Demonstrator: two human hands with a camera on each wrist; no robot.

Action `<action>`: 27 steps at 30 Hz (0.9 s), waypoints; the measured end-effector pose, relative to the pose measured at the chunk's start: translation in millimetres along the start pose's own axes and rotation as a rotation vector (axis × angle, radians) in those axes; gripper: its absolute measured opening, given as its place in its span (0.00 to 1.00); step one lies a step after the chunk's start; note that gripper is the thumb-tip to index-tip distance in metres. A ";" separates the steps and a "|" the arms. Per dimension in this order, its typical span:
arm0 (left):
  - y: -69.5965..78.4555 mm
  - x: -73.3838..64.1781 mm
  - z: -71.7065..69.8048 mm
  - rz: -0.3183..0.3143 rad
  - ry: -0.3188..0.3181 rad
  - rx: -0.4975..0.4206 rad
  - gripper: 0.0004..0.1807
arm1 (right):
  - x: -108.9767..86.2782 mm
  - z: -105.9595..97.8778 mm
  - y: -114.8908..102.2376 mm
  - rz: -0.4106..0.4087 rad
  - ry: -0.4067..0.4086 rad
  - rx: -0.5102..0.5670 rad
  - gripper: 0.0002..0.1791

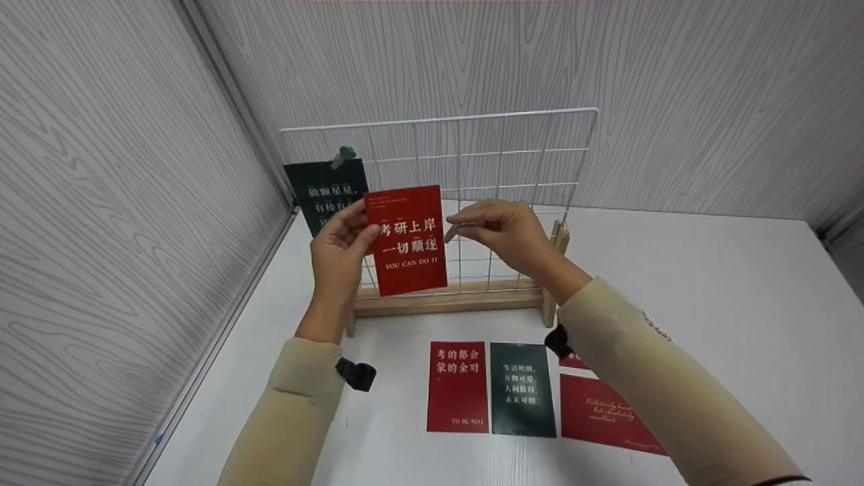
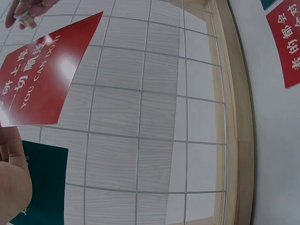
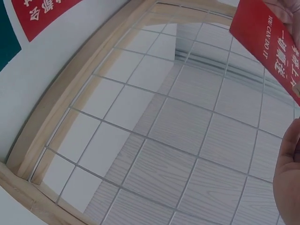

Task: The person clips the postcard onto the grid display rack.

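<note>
My left hand (image 1: 342, 250) pinches a red card (image 1: 408, 270) by its left edge, thumb in front, and holds it upright before a white wire grid (image 1: 499, 162). White characters and "YOU CAN DO IT" are printed on the card. To its right, my right hand (image 1: 509, 233) pinches a small wooden clip (image 2: 28, 20) between thumb and fingers, close to the card's right edge. A dark green card (image 1: 324, 177) hangs at the grid's upper left under a clip with a green top (image 1: 345, 154); my left hand and the red card hide part of it.
The grid stands in a wooden base (image 1: 445, 302) on a white table (image 1: 675, 297). In front lie a red card (image 1: 457, 398), a green card (image 1: 523, 398) and further red cards (image 1: 594, 412), partly under my right sleeve. Grey wood-patterned panels (image 1: 418, 61) rise behind and at left.
</note>
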State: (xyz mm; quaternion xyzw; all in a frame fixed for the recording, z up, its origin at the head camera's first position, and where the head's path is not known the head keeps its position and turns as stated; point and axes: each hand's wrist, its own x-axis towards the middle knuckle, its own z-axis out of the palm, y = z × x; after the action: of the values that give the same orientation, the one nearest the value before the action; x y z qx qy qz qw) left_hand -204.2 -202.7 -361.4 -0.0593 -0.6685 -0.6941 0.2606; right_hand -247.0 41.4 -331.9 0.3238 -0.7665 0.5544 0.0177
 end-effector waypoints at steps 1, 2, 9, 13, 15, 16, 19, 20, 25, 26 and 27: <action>0.7 1.1 0.7 -0.003 0.005 -0.002 0.22 | 1.7 0.4 -1.8 0.008 0.003 0.000 0.13; 1.4 2.1 1.3 -0.005 0.009 -0.001 0.22 | 3.4 0.8 -3.5 0.018 0.005 -0.001 0.13; 6.3 9.3 7.8 0.021 0.020 -0.030 0.22 | 13.4 1.8 -12.9 0.060 0.021 0.002 0.14; 7.8 11.9 10.6 0.039 0.028 -0.035 0.21 | 18.0 2.3 -17.4 0.053 0.034 0.005 0.12; 8.3 13.0 12.0 0.045 0.034 -0.032 0.21 | 20.5 2.9 -19.4 0.041 0.045 0.010 0.12; 8.4 13.5 12.5 0.045 0.037 -0.030 0.21 | 20.7 3.5 -23.7 0.038 0.054 0.012 0.12; 8.1 16.0 13.7 0.057 0.046 -0.033 0.22 | 24.6 3.8 -26.2 0.023 0.076 0.010 0.13; 8.1 16.9 14.0 0.062 0.048 -0.035 0.22 | 25.8 3.4 -27.4 0.021 0.082 0.002 0.13; 9.2 21.1 15.3 0.072 0.051 -0.039 0.22 | 33.6 -1.0 -29.0 0.015 0.111 -0.033 0.14; 9.6 21.6 15.7 0.070 0.054 -0.038 0.22 | 34.9 -1.7 -29.9 0.014 0.118 -0.032 0.14; 9.9 22.1 16.0 0.068 0.057 -0.039 0.22 | 36.3 -2.1 -30.5 0.014 0.126 -0.028 0.14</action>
State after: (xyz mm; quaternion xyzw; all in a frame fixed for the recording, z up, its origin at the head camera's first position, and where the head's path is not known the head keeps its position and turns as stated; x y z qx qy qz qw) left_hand -223.1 -193.3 -341.3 -0.0670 -0.6448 -0.6990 0.3017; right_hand -260.7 20.5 -291.5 0.2826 -0.7737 0.5631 0.0664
